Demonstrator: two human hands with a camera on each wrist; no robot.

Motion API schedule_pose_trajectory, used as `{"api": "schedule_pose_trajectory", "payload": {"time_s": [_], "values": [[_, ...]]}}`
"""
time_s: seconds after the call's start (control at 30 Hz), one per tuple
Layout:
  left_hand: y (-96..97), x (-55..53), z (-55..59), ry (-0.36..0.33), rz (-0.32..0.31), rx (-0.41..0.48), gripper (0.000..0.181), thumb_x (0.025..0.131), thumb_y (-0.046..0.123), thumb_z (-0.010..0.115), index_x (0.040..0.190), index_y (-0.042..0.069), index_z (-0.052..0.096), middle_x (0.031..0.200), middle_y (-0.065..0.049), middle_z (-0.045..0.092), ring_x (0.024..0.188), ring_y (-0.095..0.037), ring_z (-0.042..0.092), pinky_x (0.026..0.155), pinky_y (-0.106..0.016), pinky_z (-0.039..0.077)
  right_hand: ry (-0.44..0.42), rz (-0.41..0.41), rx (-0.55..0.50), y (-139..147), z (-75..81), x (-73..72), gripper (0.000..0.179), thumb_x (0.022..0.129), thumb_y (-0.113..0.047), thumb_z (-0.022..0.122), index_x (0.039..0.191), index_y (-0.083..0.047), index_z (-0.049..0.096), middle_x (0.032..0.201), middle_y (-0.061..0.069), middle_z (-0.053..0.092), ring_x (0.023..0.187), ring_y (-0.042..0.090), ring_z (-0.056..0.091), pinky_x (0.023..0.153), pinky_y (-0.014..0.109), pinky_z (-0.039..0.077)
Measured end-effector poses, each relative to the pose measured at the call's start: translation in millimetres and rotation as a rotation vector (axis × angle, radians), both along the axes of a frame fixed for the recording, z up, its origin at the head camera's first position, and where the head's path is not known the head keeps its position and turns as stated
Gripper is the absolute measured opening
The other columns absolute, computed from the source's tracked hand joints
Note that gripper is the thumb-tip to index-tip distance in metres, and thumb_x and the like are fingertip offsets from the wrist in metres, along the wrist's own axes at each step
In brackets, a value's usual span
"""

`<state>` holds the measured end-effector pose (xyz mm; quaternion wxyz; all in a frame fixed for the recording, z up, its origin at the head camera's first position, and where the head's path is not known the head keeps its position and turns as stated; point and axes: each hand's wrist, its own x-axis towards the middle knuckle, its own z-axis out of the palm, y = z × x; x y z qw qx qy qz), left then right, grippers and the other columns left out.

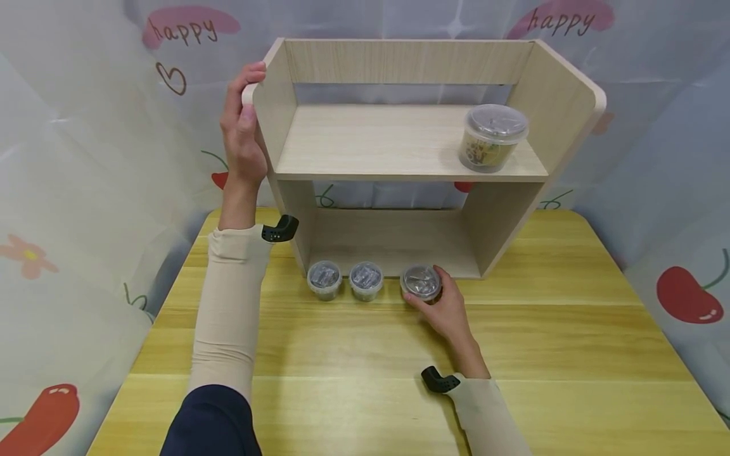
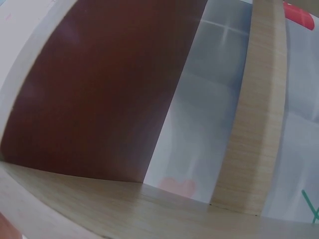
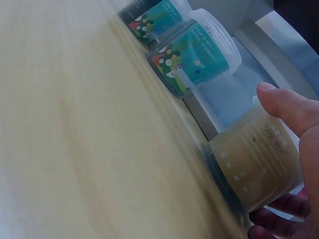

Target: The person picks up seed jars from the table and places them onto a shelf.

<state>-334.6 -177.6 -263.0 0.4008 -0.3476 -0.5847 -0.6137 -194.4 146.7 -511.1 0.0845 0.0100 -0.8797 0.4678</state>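
A pale wooden two-tier shelf (image 1: 365,139) stands on the table. My left hand (image 1: 244,136) grips the upper front edge of its left side panel. In front of the lower tier, my right hand (image 1: 449,310) holds a small clear-lidded plastic tub (image 1: 421,280) between thumb and fingers. The right wrist view shows this tub (image 3: 256,159) with a yellowish-brown label, its base at or very close to the tabletop. To its left sit two similar tubs, a left one (image 1: 324,280) and a middle one (image 1: 365,281), with teal labels (image 3: 194,55).
A larger lidded tub (image 1: 493,139) stands on the upper tier at the right. The wooden table (image 1: 353,392) extends in front of and beside the shelf. Behind hangs a printed cloth (image 1: 74,158) with cherries and lettering.
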Motion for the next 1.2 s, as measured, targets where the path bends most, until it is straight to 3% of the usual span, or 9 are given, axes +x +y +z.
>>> {"api": "schedule_pose_trajectory", "payload": {"time_s": [0.73, 1.2], "values": [[2.9, 6.4, 4.2, -0.013, 0.013, 0.006, 0.051, 0.086, 0.02, 0.033, 0.124, -0.012, 0.044, 0.138, -0.017, 0.049, 0.132, -0.024, 0.042, 0.111, -0.039, 0.031, 0.01, -0.008, -0.014, 0.4, 7.9, 5.9, 0.094, 0.074, -0.031, 0.086, 0.146, 0.002, 0.037, 0.139, 0.024, 0.048, 0.128, 0.039, 0.047, 0.105, 0.053, 0.037], [2.8, 5.6, 3.8, -0.02, -0.003, 0.019, 0.049, 0.087, 0.019, 0.033, 0.124, -0.01, 0.046, 0.138, -0.016, 0.049, 0.133, -0.023, 0.04, 0.112, -0.039, 0.03, 0.002, -0.045, -0.034, 1.7, 13.1, 9.1, 0.093, 0.072, -0.034, 0.087, 0.145, -0.002, 0.04, 0.135, 0.021, 0.051, 0.118, 0.034, 0.052, 0.093, 0.049, 0.047]]}}
